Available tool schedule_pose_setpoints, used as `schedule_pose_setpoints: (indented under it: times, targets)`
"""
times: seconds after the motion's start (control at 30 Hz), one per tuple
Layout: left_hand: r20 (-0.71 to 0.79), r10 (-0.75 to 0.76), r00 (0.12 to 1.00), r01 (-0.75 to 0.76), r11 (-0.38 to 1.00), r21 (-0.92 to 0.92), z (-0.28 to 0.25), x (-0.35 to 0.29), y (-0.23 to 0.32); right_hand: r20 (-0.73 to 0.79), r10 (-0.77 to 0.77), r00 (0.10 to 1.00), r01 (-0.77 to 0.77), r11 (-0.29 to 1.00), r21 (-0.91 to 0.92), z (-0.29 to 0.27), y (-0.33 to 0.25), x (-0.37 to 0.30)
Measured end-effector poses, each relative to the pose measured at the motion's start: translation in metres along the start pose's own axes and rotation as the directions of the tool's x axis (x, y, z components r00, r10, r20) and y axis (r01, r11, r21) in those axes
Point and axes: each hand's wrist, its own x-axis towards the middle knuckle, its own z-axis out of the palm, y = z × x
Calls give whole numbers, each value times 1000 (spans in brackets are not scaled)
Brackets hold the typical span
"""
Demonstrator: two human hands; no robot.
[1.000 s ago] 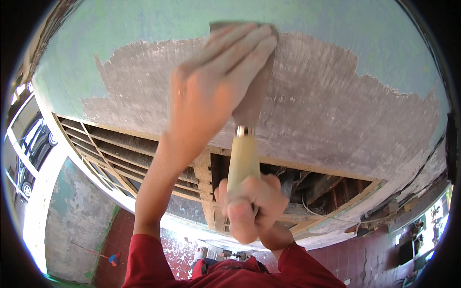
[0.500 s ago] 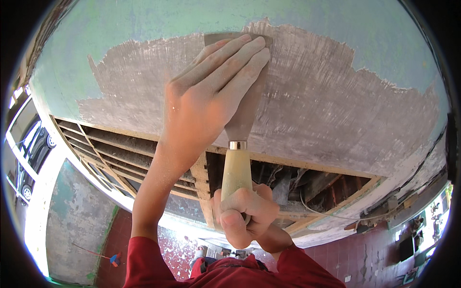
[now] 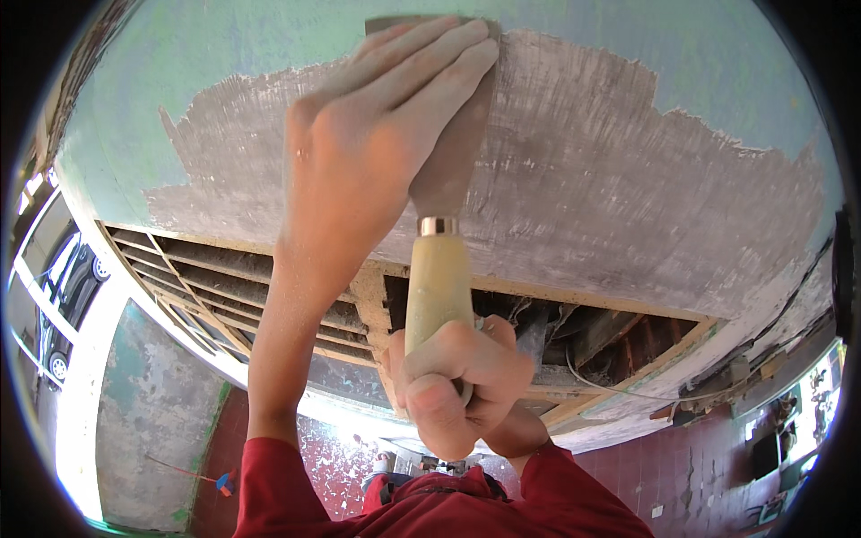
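Note:
My right hand [image 3: 462,381] is wrapped round the pale yellow handle of a wide paint scraper [image 3: 439,287]. A shiny metal collar joins the handle to the broad grey blade. My left hand [image 3: 359,148], dusty, lies flat along the blade with its fingers stretched toward the far edge and pressing on it; part of the blade is hidden under them. That edge meets green paint on the wall [image 3: 592,170], above the ragged border of a large bared grey patch.
Below the scraped surface is a wooden-framed vent with slats [image 3: 224,278], and beside it an open gap [image 3: 619,345] with dark debris and a loose cable. Paint flakes litter the red tiled floor [image 3: 332,466]. A dark car [image 3: 72,287] stands outside at the far left.
Both hands and the scraper have moved up the wall and slightly left. The blade's edge has gone from the paint border onto the green paint.

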Motion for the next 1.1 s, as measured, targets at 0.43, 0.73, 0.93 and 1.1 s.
schedule_pose_setpoints:
  times: [0.43, 0.73, 0.93, 1.1]
  targets:
    - [20, -7, 1000, 7, 1000, 2, 2, -9, 14, -23, -20, 1000, 19, 997, -70, -12, 4, -13]
    - [47, -16, 999, 15, 1000, 27, 0, -4, 12, 23, 21, 1000, -22, 999, 46, -14, -3, -7]
    - [23, -25, 999, 25, 1000, -13, 4, 6, 14, 65, -96, 993, 102, 990, -98, -19, -6, 8]
    - [19, -15, 1000, 15, 1000, -7, 6, -2, 17, 6, -74, 997, 74, 992, -101, -16, 0, -6]
